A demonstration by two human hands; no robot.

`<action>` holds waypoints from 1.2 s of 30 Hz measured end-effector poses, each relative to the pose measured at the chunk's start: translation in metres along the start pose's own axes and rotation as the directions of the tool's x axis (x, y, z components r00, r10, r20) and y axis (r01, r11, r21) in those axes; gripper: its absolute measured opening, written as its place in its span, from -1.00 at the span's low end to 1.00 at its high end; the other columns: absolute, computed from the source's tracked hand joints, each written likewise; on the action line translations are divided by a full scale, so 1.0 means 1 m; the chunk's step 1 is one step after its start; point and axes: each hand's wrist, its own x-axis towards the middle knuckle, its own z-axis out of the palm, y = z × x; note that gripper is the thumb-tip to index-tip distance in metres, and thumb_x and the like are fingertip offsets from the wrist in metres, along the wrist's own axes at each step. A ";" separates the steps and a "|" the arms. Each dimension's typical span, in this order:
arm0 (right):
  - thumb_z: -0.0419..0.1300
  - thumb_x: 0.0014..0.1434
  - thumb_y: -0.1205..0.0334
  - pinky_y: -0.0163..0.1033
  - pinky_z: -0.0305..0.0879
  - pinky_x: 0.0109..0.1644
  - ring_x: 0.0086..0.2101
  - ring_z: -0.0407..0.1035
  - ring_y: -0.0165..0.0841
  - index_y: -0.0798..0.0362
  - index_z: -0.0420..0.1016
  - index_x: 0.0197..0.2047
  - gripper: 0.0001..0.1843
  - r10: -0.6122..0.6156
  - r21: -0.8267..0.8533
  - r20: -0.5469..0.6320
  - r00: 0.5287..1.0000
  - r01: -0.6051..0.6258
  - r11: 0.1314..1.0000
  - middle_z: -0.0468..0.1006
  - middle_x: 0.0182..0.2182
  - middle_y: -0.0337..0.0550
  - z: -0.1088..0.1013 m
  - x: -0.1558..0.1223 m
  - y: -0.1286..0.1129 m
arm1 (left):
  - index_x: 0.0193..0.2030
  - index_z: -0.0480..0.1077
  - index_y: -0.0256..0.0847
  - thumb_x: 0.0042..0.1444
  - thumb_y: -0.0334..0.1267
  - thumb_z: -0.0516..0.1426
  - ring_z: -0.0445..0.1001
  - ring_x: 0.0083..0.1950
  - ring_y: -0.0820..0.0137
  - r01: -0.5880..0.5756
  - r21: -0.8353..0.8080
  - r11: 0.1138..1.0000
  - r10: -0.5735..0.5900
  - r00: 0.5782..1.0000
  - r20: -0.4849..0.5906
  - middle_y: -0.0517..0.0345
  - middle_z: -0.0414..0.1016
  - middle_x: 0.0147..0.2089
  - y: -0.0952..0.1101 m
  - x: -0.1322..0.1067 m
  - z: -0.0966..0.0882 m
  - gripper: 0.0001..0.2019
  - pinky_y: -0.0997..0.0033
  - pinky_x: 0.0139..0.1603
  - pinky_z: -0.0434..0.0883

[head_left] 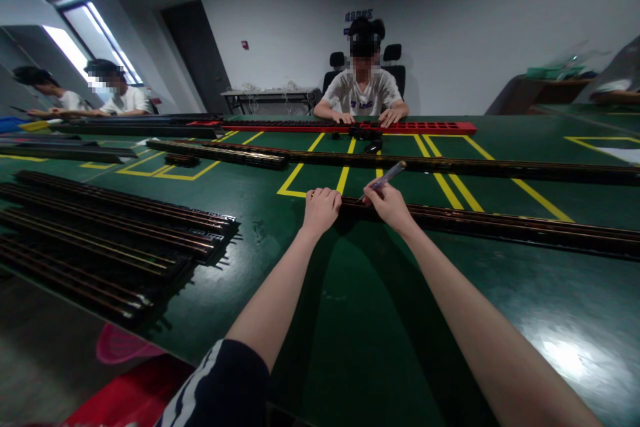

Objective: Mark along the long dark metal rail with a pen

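Note:
My left hand (323, 209) is closed over the left end of a long black strip (505, 227) with copper-coloured lines along it. The strip lies on the green table and runs off to the right edge of view. My right hand (389, 205) pinches a slim pen-like tool (389, 175) with a translucent handle. Its tip points down at the strip, just right of my left hand; whether it touches cannot be made out. Behind this strip lies another long dark strip (480, 167), apart from both hands.
Several black strips (115, 227) lie side by side on the table's left, near its front edge. Yellow tape lines (293, 179) mark the green tabletop (380, 347). Opposite, a person (361, 90) works at a red frame (440, 127). A pink basket (125, 345) stands below the edge.

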 end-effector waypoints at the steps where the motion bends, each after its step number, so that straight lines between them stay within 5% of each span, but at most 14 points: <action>1: 0.08 0.18 0.27 -0.20 0.39 -0.25 -0.44 0.46 -0.34 0.06 0.34 -0.35 -0.92 0.004 0.000 0.003 1.000 -0.004 1.000 0.52 -0.50 -0.18 0.000 0.000 0.000 | -0.18 0.43 -0.18 0.30 -0.25 -0.20 0.39 -0.05 0.28 0.001 -0.001 1.000 -0.001 1.000 0.002 0.06 0.52 -0.10 0.000 0.000 0.000 -0.63 0.15 0.08 0.20; 36: 0.07 0.19 0.26 -0.17 0.41 -0.21 -0.42 0.44 -0.37 0.04 0.32 -0.36 -0.91 -0.040 0.046 0.041 0.998 0.038 0.998 0.49 -0.49 -0.21 0.000 -0.001 0.002 | -0.17 0.41 -0.18 0.26 -0.31 -0.17 0.39 -0.02 0.26 0.002 0.005 1.000 -0.003 0.998 0.063 0.05 0.51 -0.08 0.004 -0.001 -0.010 -0.68 0.14 0.09 0.22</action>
